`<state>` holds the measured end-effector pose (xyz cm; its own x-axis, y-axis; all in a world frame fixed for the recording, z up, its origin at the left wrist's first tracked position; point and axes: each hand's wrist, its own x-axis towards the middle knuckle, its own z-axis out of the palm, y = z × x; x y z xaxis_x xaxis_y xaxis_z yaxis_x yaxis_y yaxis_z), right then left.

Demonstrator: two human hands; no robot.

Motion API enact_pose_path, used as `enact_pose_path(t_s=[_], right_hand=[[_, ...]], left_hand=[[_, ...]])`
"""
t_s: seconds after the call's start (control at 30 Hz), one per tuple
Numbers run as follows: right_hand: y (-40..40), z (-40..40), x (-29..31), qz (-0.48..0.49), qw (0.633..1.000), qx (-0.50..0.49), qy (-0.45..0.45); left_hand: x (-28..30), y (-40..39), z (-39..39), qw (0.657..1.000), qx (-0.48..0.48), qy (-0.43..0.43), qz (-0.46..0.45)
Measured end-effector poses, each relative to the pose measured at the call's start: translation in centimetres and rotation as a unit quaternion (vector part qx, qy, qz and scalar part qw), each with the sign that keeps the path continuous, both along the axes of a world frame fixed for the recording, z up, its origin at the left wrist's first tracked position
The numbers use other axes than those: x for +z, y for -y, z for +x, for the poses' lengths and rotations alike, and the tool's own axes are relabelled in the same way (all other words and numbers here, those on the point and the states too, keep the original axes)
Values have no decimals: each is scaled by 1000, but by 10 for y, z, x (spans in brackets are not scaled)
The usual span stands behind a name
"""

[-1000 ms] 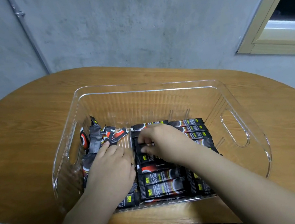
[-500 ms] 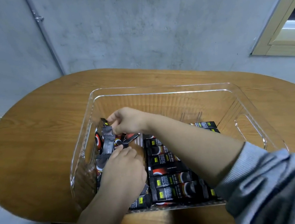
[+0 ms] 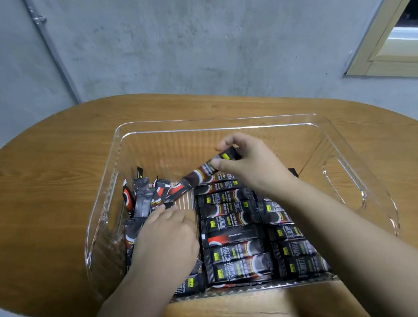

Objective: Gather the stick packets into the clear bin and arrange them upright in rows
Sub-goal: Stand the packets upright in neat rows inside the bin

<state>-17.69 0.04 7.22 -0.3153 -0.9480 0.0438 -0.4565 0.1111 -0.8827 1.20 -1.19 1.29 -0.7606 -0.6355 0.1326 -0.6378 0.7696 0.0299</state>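
Observation:
A clear bin (image 3: 227, 127) stands on the wooden table. Inside it, black stick packets (image 3: 231, 234) lie in two neat rows along the near and middle part. A loose jumble of packets (image 3: 143, 200) leans against the bin's left wall. My right hand (image 3: 252, 165) pinches one black packet (image 3: 204, 170) by its end, holding it tilted above the far end of the middle row. My left hand (image 3: 163, 236) rests palm down on the loose packets at the left, fingers bent over them; I cannot see whether it grips any.
The oval wooden table (image 3: 36, 200) ends close to my body at the front edge. A grey concrete wall with a thin pipe (image 3: 51, 51) rises behind. A window frame (image 3: 398, 40) sits at the upper right. The bin's right handle cutout (image 3: 345, 183) faces right.
My right hand reached to the loose pile at the left, picked out one packet and has carried it back right over the middle row. My left hand stayed on the left pile.

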Motion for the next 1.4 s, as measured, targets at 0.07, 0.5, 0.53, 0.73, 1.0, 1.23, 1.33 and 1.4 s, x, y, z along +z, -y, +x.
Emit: enact_pose_path(t_s=[0.07,0.5,0.53,0.73,1.0,1.23,1.33,1.4], right_hand=[[-27,-11,-6,44,997,-31,49],[-91,-8,-14,163,985,27,58],[-93,-10,-14,152,980,22,125],[-96,-6,-13,108,923,-16,370],[-96,-4,-21,53,976,13,209],[-103,-9,-23,103,984,43,138],[-105,-17,-19,162,984,65,-35],[-103,-19,-13,186,971,90,-120]], left_hand=[[-1,0,1,1000,-4,-1,-2],[-2,-1,2,998,32,47,35],[-6,0,1,998,25,41,30],[-8,3,3,999,23,28,17],[-4,0,-1,998,34,47,12],[-2,-1,-1,998,40,45,20],[1,-2,-1,997,41,62,24],[1,-2,-1,996,37,73,21]])
